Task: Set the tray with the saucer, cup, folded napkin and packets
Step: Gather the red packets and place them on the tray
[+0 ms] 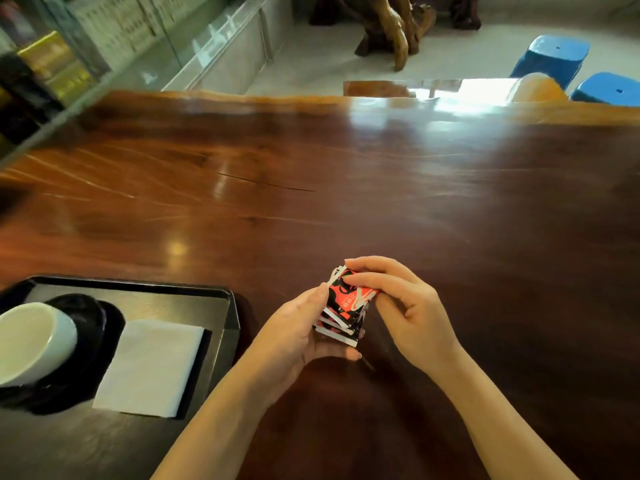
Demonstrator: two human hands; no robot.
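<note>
- Done: saucer (100,317), cup (34,342), folded napkin (149,368) sit on tray (232,306).
- Left: packets (344,306), above tabletop (346,185) beside the tray, cupped in left hand (298,337), top one pinched by right hand (405,306).

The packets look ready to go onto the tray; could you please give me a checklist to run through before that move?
1. Packets held by left hand and right hand: ok.
2. Packets squared into a neat stack: not ok, they are fanned.
3. Cup on saucer, on the tray: ok.
4. Napkin folded and on the tray: ok.
5. Bare tray floor beyond the napkin for the packets: ok.
6. Packet count: cannot tell.
</note>
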